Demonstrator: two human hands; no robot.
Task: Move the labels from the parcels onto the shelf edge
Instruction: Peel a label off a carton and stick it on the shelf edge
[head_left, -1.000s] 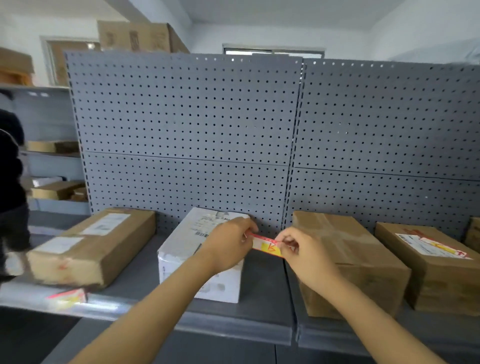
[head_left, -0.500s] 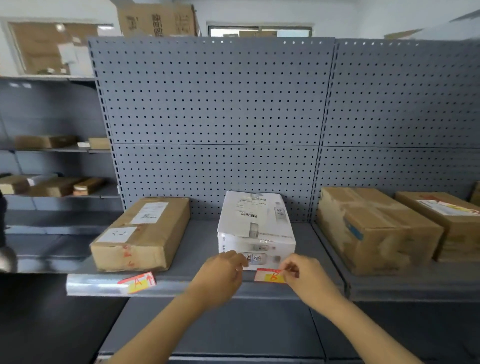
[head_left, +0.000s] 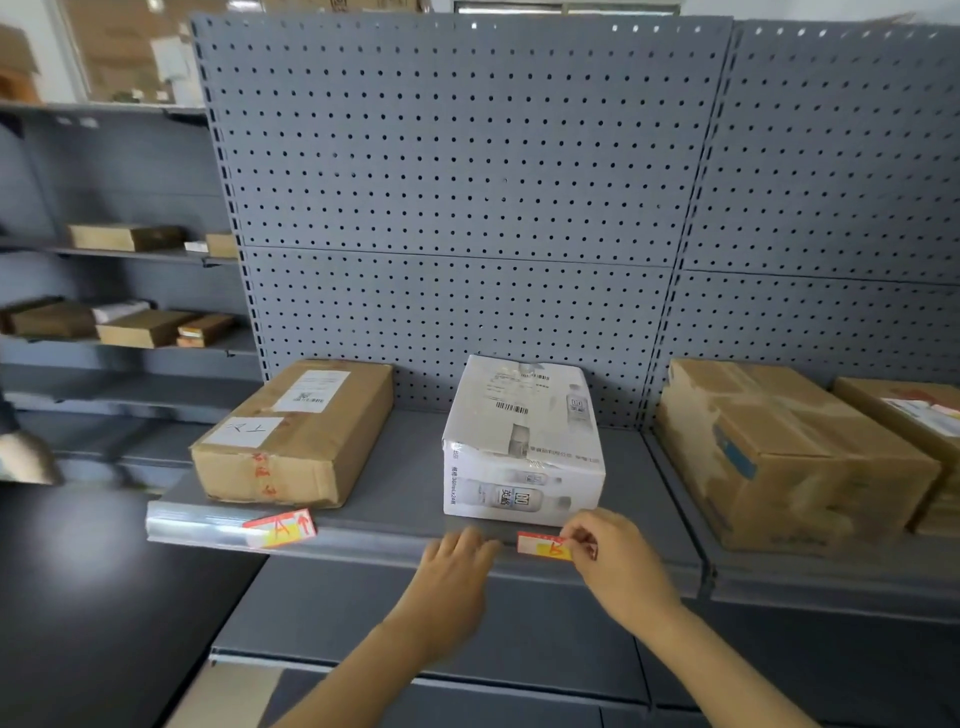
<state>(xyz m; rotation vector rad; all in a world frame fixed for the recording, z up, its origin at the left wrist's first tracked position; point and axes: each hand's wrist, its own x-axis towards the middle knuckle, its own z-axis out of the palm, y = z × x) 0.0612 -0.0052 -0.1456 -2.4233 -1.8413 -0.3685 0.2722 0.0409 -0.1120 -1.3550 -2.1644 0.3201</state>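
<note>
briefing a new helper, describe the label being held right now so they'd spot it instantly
Find the grey pegboard shelving and follow its shelf edge to just below the white parcel. The red, white and yellow label there is pinched at its right end by the right hand; the second label, further left below the brown box, sits untouched.

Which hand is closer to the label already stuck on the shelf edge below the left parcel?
Left. The left hand is at the shelf edge right of the stuck label; the right hand is farther right, pinching a second label.
</note>
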